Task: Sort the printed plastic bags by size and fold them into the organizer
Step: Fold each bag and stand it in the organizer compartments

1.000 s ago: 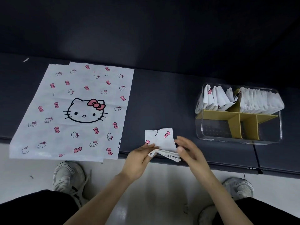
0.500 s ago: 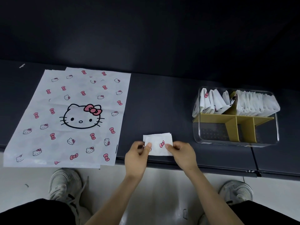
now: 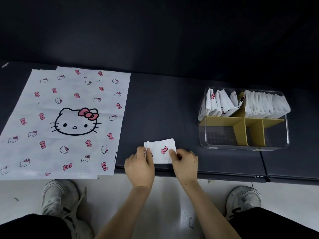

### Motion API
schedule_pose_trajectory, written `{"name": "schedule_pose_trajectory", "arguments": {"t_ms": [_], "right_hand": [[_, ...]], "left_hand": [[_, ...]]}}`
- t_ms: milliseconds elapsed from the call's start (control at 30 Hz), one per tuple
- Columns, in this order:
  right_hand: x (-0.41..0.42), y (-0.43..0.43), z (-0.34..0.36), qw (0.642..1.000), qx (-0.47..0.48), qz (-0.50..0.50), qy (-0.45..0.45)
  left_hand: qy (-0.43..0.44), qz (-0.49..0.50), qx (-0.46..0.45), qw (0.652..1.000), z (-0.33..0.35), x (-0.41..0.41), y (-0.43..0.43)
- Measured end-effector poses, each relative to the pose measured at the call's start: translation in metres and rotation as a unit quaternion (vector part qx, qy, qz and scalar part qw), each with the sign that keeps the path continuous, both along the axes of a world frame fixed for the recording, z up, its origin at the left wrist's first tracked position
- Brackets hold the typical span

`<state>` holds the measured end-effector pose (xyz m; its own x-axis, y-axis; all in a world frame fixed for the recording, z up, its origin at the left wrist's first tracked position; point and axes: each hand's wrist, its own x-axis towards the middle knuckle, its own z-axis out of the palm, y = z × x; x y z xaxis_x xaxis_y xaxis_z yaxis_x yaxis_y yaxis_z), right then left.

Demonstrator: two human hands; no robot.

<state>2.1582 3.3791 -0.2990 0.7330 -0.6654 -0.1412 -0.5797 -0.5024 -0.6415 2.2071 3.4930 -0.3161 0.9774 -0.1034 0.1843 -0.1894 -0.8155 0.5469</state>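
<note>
Folded bag [image 3: 162, 151] on bench [image 3: 164, 107]: left hand [image 3: 139, 167] and right hand [image 3: 185, 162] pinch its edges.

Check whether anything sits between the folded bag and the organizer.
Nothing visible. Left hand and right hand pinch the folded bag near the front edge; only bare tabletop lies between it and the clear organizer to the right. Its front compartments look empty.

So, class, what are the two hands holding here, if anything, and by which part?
Both hold the folded bag lying on the table: the left hand pinches its left edge, the right hand its right edge.
</note>
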Motion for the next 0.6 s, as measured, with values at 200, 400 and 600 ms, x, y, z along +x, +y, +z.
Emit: {"name": "schedule_pose_trajectory", "arguments": {"t_ms": [200, 400, 600], "right_hand": [[0.000, 0.011, -0.012, 0.994, -0.076, -0.030, -0.077], [0.004, 0.017, -0.009, 0.982, -0.181, -0.034, -0.030], [0.001, 0.009, -0.006, 0.987, -0.102, -0.103, 0.069]], "left_hand": [[-0.045, -0.021, 0.117, 0.992, -0.008, 0.002, 0.006], [-0.078, -0.145, 0.203, 0.965, -0.017, 0.010, 0.006], [-0.014, -0.244, 0.220, 0.944, -0.014, 0.019, 0.017]]}}
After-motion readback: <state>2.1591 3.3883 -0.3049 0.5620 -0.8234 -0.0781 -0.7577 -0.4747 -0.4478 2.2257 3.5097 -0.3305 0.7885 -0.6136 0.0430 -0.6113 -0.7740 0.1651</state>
